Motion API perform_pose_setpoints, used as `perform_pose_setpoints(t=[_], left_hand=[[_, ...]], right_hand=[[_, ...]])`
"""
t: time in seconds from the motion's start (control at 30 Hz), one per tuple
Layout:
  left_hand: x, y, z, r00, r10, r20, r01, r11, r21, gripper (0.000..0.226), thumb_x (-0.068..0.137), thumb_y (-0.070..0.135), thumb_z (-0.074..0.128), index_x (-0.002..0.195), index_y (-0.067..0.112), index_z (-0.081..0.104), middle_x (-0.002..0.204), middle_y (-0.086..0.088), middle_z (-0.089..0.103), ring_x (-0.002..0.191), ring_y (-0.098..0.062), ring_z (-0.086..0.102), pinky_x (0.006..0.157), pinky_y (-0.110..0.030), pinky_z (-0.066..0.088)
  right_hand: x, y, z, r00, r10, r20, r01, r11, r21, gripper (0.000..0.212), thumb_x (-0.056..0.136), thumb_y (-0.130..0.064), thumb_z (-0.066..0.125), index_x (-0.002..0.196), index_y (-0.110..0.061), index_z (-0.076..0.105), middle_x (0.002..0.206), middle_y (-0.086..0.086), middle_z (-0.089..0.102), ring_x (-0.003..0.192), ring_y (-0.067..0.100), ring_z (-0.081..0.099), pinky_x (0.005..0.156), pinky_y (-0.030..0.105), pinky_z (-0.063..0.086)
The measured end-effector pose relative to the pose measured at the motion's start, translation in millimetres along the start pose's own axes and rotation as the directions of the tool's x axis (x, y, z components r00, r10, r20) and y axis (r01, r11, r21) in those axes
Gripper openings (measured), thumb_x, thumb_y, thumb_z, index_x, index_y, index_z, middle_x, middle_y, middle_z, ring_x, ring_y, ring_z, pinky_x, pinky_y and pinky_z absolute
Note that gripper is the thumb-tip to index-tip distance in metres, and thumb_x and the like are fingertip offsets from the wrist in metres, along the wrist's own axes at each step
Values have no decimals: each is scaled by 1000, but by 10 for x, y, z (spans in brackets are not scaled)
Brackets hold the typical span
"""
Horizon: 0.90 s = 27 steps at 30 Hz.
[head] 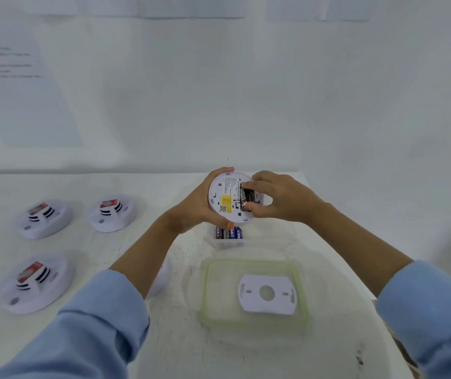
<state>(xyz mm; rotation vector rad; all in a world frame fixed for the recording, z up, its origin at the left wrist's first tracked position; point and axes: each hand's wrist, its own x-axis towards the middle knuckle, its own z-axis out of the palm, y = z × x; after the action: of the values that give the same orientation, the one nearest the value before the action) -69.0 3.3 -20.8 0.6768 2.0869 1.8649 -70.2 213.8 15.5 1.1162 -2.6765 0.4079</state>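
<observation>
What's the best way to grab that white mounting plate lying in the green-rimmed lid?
Probably from above: pinch the mounting plate across its rounded ends, or hook a fingertip in its centre hole, since it lies flat in the green-rimmed lid.

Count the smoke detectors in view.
4 smoke detectors: two far-left on the table, side by side; a third nearer, left; the fourth gripped by the left hand. A white shape behind the left forearm may be a fifth.

A plain assembly or test bench rather than a home: a worn white table [180,337] set against a paper-covered wall [246,91], a printed sheet [14,77] hanging there, 3 identical smoke detectors [44,218] laid out, and a tub of batteries [228,236].
</observation>
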Motion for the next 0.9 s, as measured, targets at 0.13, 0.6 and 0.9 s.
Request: perform_pose_setpoints(t=[0.13,0.6,0.9], left_hand=[[-11,-27,-76,1000,-2,-5,2,1000,-11,105,41,5,82,131,33,36,131,-2,47,118,-20,52,85,-38,54],[-42,-45,-187,1000,-6,-16,6,1000,-24,100,48,-10,75,129,33,35,128,2,47,119,-20,50,85,-32,54],[-62,-47,-279,1000,-17,-26,18,1000,15,98,49,-4,78,129,36,37,128,9,49,119,-14,50,84,-27,52]], right_hand=[[43,-2,-15,997,82,-14,-80,992,96,53,79,-51,60,120,-18,61,115,5,58,92,22,58,76,26,43],[161,-23,-57,950,311,-12,-266,830,490,45,61,-20,85,95,-27,56,109,-4,46,95,6,46,77,13,36],[117,31,179,808,406,427,-497,859,125,49,62,-20,84,97,-19,49,72,-8,52,68,12,50,55,21,35]])
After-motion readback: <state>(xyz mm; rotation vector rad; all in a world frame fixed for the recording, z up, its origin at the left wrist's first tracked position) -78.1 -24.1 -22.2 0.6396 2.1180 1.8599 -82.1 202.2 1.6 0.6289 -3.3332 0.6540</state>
